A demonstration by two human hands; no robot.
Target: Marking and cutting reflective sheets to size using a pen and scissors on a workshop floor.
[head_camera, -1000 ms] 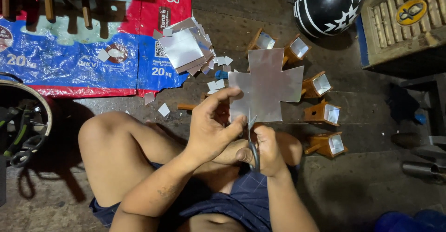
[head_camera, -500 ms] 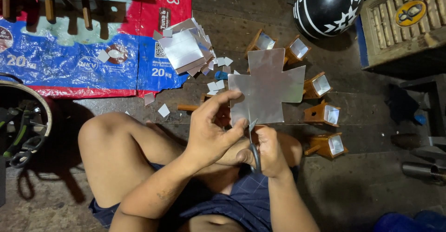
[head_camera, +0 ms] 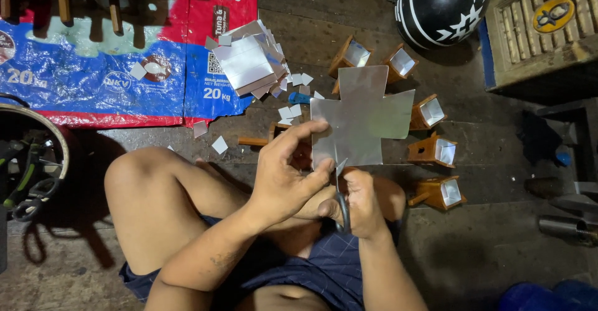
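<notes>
The cross-shaped sheet of shiny metal (head_camera: 362, 119) stands up in front of you over the floor, just above your knees. Your left hand (head_camera: 288, 177) pinches its lower left edge, thumb on the near face and fingers curled behind, wrist bent and forearm coming up from the lower left. Your right hand (head_camera: 361, 203) sits just below the sheet's bottom edge, fist closed around the dark handles of a pair of scissors (head_camera: 341, 189), whose blades point up and meet the bottom edge of the sheet. Beyond the sheet, small wooden boxes lined with foil (head_camera: 434, 151) lie in an arc on the floor. To the left, a stack of cut metal squares (head_camera: 248, 62) rests on a blue and red printed sack (head_camera: 93, 74). A black helmet (head_camera: 441, 5) lies farther back on the right.
</notes>
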